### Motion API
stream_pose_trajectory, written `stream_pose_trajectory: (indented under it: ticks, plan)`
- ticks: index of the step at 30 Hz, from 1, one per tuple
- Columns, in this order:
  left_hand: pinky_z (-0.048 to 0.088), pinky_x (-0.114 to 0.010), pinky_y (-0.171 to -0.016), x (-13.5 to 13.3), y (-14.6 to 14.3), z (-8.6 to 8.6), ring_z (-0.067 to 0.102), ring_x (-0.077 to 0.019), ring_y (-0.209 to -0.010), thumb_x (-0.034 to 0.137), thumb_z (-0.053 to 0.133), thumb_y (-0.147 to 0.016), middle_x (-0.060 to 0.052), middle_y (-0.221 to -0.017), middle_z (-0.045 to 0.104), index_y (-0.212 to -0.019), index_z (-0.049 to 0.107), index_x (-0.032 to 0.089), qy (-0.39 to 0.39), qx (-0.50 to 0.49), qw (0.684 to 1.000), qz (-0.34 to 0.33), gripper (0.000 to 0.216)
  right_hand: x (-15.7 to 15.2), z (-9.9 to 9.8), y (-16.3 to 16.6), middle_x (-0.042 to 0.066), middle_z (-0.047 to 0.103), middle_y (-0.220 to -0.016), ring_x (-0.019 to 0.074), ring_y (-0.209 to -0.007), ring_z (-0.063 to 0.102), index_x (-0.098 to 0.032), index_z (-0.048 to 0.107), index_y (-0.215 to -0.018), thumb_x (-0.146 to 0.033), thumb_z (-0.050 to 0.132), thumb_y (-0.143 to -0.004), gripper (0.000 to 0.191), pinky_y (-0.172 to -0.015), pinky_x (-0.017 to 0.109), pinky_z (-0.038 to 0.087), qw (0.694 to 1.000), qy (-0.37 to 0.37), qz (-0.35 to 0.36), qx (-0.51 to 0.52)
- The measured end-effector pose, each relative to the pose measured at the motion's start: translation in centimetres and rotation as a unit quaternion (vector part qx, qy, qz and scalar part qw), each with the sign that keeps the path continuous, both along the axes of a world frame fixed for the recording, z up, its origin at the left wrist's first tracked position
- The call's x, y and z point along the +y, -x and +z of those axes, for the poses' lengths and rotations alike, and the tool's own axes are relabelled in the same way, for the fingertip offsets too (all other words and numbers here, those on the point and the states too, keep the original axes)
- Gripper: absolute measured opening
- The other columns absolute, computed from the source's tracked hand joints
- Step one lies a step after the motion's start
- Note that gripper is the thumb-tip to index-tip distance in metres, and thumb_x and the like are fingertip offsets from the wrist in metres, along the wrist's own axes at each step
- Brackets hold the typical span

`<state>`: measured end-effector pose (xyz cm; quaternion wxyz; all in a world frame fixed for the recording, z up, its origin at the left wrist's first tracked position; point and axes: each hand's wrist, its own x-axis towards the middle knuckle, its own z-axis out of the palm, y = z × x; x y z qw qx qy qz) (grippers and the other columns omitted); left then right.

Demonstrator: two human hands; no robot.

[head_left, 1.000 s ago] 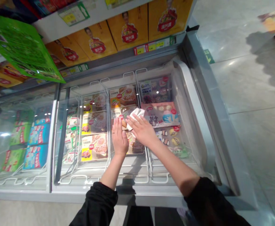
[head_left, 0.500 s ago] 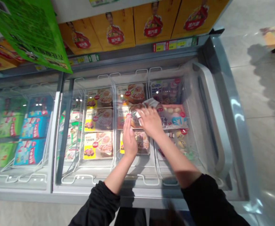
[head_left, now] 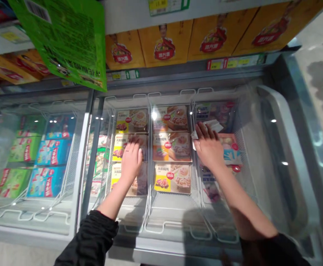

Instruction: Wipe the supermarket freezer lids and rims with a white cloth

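Observation:
My right hand (head_left: 209,149) is pressed on a crumpled white wipe (head_left: 216,125), which lies against the clear lid of a chest freezer above the right-hand basket. The wipe sticks out beyond my fingertips; cloth or paper, I cannot tell. To the left, my left hand (head_left: 132,160) rests with its fingers stretched out on the lid and holds nothing. Under the lid, boxes of frozen food (head_left: 172,147) lie in wire baskets, and a pink-and-blue pack (head_left: 232,157) shows beside my right hand.
A green bag (head_left: 75,44) hangs over the freezer's back left. Yellow boxes (head_left: 165,44) line the shelf behind. At the right is the lid's thick curved grey edge (head_left: 291,118). Green packs (head_left: 20,149) and blue packs (head_left: 50,151) lie in the left freezer section.
My hands have moved apart: the left has gone left across the lid, the right has gone right with the wipe. The camera view has shifted too.

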<state>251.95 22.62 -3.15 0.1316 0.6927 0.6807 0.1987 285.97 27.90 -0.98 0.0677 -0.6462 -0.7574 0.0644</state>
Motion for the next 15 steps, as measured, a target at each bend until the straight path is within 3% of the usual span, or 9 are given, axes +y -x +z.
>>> stream_pose_trajectory:
  ticks: [2,4,7,10,12,15]
  plan:
    - [0.040,-0.059,-0.127,-0.2,-0.3,-0.1,0.049,-0.0363,-0.151,0.040,0.031,-0.110,-0.018,-0.150,0.063,-0.142,0.061,0.015,-0.004,-0.012,1.000,0.005,0.051,0.8,0.2,2.0,0.017,0.042,-0.169,0.0338,-0.158,0.038,-0.011,0.047,-0.161,-0.027,0.043,-0.106,0.058,-0.127,0.054,0.035,0.999,-0.010,-0.041,-0.002]
    - [0.038,-0.058,-0.129,-0.4,-0.4,-0.2,0.046,-0.0335,-0.153,0.039,0.032,-0.110,-0.013,-0.153,0.061,-0.146,0.058,0.021,-0.007,-0.025,1.000,0.009,0.049,0.8,0.4,5.7,0.015,0.042,-0.170,0.0362,-0.157,0.039,-0.011,0.047,-0.161,-0.026,0.043,-0.105,0.058,-0.126,0.057,0.037,1.000,-0.011,-0.022,0.010]
    - [0.035,-0.056,-0.132,-0.6,-0.1,-0.3,0.044,-0.0301,-0.155,0.040,0.032,-0.110,-0.007,-0.156,0.060,-0.150,0.056,0.029,-0.010,-0.054,0.998,0.019,0.048,-0.9,0.5,12.4,0.011,0.040,-0.170,0.0353,-0.158,0.037,-0.014,0.045,-0.163,-0.029,0.043,-0.106,0.059,-0.126,0.058,0.039,0.994,0.005,0.100,0.048]
    - [0.033,-0.057,-0.134,-0.9,0.3,-0.3,0.042,-0.0299,-0.157,0.043,0.026,-0.111,-0.010,-0.158,0.058,-0.152,0.054,0.023,-0.016,-0.076,0.997,0.027,0.054,-3.9,0.4,17.1,0.004,0.042,-0.169,0.0283,-0.158,0.040,-0.022,0.043,-0.164,-0.033,0.038,-0.108,0.057,-0.130,0.055,0.037,0.976,0.029,0.206,0.070]
    - [0.031,-0.055,-0.134,-1.0,0.6,-0.2,0.040,-0.0288,-0.158,0.044,0.023,-0.111,-0.013,-0.160,0.056,-0.153,0.053,0.018,-0.026,-0.082,0.996,0.028,0.058,-5.8,0.2,17.7,-0.001,0.036,-0.171,0.0238,-0.160,0.037,-0.028,0.037,-0.167,-0.036,0.036,-0.109,0.059,-0.131,0.052,0.036,0.964,0.046,0.251,0.077]
    - [0.029,-0.055,-0.135,-1.3,0.8,0.1,0.038,-0.0263,-0.159,0.044,0.022,-0.112,-0.011,-0.163,0.053,-0.155,0.052,0.019,-0.042,-0.100,0.993,0.036,0.058,-7.8,-0.1,15.7,-0.004,0.023,-0.174,0.0213,-0.163,0.026,-0.031,0.021,-0.172,-0.036,0.040,-0.107,0.067,-0.131,0.051,0.038,0.959,0.056,0.264,0.080]
